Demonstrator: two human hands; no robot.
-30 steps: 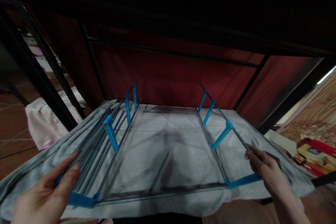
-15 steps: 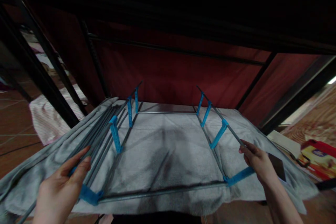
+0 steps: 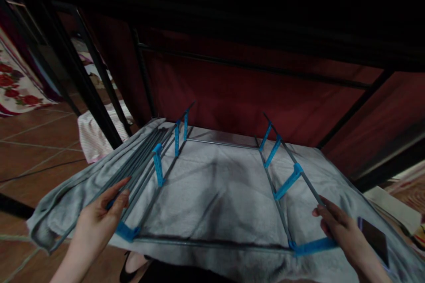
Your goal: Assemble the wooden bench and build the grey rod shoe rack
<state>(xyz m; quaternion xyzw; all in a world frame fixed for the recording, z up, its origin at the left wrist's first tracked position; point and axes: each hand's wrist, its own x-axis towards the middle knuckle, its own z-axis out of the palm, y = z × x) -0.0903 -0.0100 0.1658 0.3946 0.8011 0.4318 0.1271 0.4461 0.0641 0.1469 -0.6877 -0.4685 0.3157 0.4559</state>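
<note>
A frame of grey metal tubes (image 3: 212, 243) joined by blue plastic connectors (image 3: 158, 166) lies on a grey blanket. Its two side rails stand raised on the connectors, the right one leaning outward. At the near left corner, my left hand (image 3: 99, 216) is closed with thumb and fingers around a blue connector on the raised rail; the grip is partly hidden. My right hand (image 3: 338, 223) grips the near end of the right raised tube (image 3: 310, 185), above the near right connector (image 3: 315, 246). Several loose grey tubes (image 3: 139, 161) lie along the frame's left side.
The grey blanket (image 3: 229, 177) covers a bed-like surface under a dark overhead structure. A dark phone (image 3: 375, 239) lies beside my right forearm. Black posts (image 3: 89, 93) and a red curtain (image 3: 232, 97) enclose the space. A striped cloth (image 3: 96, 135) hangs at left over the tiled floor.
The view has turned leftward, so the frame and both hands appear farther right. Both hands keep their holds at the near corners, and the frame shows no clear change.
</note>
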